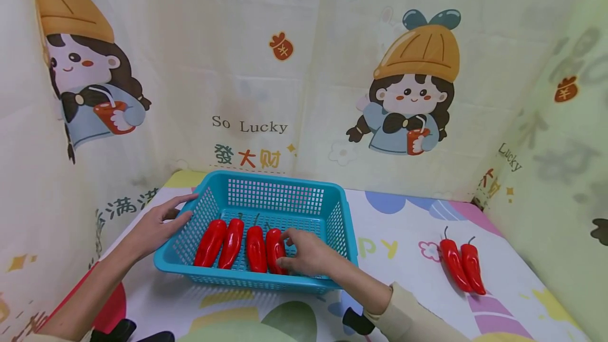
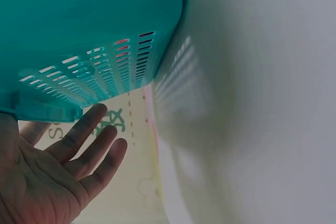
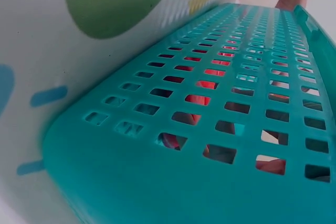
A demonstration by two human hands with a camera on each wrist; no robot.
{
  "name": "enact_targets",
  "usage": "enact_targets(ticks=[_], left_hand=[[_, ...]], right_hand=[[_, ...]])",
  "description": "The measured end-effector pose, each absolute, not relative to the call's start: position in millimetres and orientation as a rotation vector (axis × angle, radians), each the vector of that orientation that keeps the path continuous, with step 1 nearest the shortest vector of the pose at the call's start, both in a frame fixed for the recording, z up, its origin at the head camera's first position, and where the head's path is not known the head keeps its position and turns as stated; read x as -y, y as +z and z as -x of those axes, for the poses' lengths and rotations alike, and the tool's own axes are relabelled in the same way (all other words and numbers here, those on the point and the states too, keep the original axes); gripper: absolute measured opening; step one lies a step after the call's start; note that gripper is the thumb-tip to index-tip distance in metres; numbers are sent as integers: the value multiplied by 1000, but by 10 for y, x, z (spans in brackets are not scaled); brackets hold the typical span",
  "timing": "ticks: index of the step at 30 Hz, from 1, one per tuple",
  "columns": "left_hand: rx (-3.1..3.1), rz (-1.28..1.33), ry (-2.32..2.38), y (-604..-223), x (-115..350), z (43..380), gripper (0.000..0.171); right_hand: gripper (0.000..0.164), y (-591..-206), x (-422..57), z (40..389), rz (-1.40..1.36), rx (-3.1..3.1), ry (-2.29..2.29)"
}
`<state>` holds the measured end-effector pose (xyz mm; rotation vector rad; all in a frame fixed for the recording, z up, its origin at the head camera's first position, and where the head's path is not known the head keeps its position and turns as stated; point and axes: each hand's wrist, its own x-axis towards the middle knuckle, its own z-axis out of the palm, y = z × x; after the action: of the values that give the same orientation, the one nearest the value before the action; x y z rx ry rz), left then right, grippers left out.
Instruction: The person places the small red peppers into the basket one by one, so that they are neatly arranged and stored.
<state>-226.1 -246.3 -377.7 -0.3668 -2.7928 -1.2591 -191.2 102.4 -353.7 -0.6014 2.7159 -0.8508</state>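
A blue-green plastic basket (image 1: 266,279) with lattice walls stands on the table and holds several glossy red chili peppers (image 1: 233,244) in a row, stems pointing away. My right hand (image 1: 306,252) reaches over the near rim; its thumb and curled fingers hold the rightmost pepper (image 1: 274,249) in the basket. At the basket's left end, my left hand (image 1: 161,223) touches the rim with its fingers stretched out and spread. In the left wrist view those fingers (image 2: 86,132) extend past the basket edge. The right wrist view shows the basket wall (image 3: 210,95), which mostly hides the right hand.
Two more red chili peppers (image 1: 462,267) lie side by side on the patterned tablecloth (image 1: 394,284) at the right. Printed cloth walls (image 1: 328,94) enclose the table at the back and sides. Black objects (image 1: 358,321) show at the near edge.
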Motion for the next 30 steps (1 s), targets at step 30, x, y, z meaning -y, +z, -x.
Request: enact_targets(ticks=[30], left_hand=[[2798, 350, -1272, -3788, 2460, 2253, 62]], right_hand=[[51, -3345, -1420, 1745, 587, -3123, -1209]])
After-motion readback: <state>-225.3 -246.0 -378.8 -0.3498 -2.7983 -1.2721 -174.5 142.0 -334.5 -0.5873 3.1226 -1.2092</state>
